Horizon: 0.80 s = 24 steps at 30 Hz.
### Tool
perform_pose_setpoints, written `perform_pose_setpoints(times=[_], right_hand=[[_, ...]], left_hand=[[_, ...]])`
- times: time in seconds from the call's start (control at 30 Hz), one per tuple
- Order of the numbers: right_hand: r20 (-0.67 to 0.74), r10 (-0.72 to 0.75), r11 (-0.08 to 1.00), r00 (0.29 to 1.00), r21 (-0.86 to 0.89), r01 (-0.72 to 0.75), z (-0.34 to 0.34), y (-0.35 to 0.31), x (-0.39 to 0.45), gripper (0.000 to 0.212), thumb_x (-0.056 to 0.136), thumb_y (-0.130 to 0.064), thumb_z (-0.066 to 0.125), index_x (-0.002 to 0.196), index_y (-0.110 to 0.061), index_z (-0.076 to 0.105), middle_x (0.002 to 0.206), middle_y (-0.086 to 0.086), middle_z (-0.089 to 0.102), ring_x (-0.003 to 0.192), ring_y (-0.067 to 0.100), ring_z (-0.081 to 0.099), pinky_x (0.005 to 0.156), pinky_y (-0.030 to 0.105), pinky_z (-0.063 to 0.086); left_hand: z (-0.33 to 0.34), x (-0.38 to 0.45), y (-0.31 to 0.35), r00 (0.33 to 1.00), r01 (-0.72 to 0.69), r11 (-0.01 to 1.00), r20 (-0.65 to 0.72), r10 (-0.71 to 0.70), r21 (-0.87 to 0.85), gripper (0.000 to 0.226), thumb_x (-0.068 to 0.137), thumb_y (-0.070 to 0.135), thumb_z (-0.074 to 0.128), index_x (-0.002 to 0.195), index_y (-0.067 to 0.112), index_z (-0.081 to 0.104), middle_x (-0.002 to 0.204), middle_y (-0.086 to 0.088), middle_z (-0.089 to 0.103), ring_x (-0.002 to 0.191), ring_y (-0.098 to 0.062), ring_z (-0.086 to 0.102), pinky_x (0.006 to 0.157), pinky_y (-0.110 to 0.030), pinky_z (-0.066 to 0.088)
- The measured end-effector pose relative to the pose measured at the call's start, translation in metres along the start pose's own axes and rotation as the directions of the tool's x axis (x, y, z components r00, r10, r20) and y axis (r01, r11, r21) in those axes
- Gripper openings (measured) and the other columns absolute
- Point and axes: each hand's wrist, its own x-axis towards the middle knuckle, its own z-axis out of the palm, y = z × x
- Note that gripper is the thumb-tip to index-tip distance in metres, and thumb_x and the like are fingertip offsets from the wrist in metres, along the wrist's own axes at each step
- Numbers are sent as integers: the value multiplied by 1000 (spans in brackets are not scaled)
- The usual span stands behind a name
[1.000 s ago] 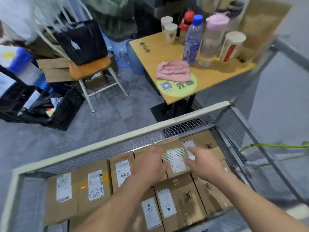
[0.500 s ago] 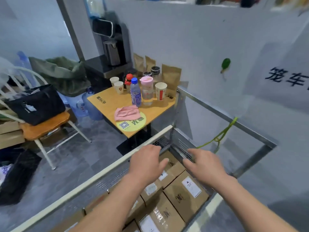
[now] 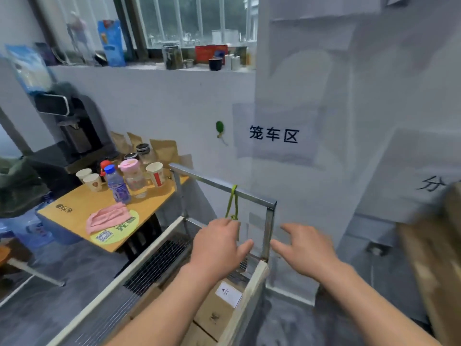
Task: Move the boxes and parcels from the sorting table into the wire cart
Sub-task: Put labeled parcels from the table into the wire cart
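Neither hand has a grip on anything — the left hand (image 3: pixel 217 247) and right hand (image 3: pixel 303 249) both hang in the air with fingers spread and relaxed, above the far corner of the wire cart (image 3: pixel 159 258). Left of the cart stands a yellow bench (image 3: pixel 74 208) carrying a pink cloth (image 3: pixel 108 218), a blue-capped bottle (image 3: pixel 117 187) and paper cups (image 3: pixel 92 182). Inside the cart, under the left forearm, lies a cardboard box (image 3: pixel 219 308) with a white label — more boxes beside it. A green cord (image 3: pixel 233 202) hangs from the cart's top rail. Right of the cart, a blurred brown shape (image 3: pixel 434 258) fills the frame's edge.
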Motion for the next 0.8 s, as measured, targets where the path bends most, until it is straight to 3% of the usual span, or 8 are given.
perform_pose_setpoints(times=[0.13,0.3,0.4,0.57,0.7,0.8], right_hand=[[-40,57,998,998,5,-56,-25,65,-22,65,93,-65,50,148,-31,49,151,-7,52,138,20,48,105,35,44],[-90,164,986,982,6,-164,-56,138,-56,57,91,-61,53,132,-21,59,139,-3,61,128,24,56,98,38,48],[-115,232,973,966,28,-230,-72,176,-77,53,91,-59,54,130,-24,61,135,-3,64,125,22,58,96,36,50],[-175,344,939,923,84,-334,-88,234,-115,57,90,-62,55,139,-33,56,140,-6,61,127,17,57,95,30,46],[-169,467,883,868,137,-448,-93,271,-145,63,90,-61,55,144,-28,53,148,-4,55,133,19,53,102,35,47],[-180,548,836,817,155,-526,-98,292,-166,61,91,-62,55,142,-28,55,143,-4,58,127,20,57,96,37,51]], left_hand=[[-4,11,73,997,-70,997,12,70,11,57,96,63,45,135,22,54,137,3,56,128,-20,49,98,-37,47],[3,22,155,984,-179,984,19,179,4,59,96,63,44,137,22,52,139,4,55,129,-20,48,95,-36,46],[11,26,200,967,-253,967,23,253,1,77,84,72,25,133,21,56,135,2,58,126,-22,52,94,-37,48],[27,32,269,924,-379,925,49,379,-13,90,75,74,12,133,20,56,134,2,58,126,-23,51,97,-38,47],[38,38,318,877,-470,883,110,468,-12,64,92,69,34,133,23,53,133,3,56,126,-22,49,95,-37,45],[47,42,354,813,-569,822,127,568,-27,55,97,63,42,135,24,51,135,3,54,128,-21,47,98,-36,43]])
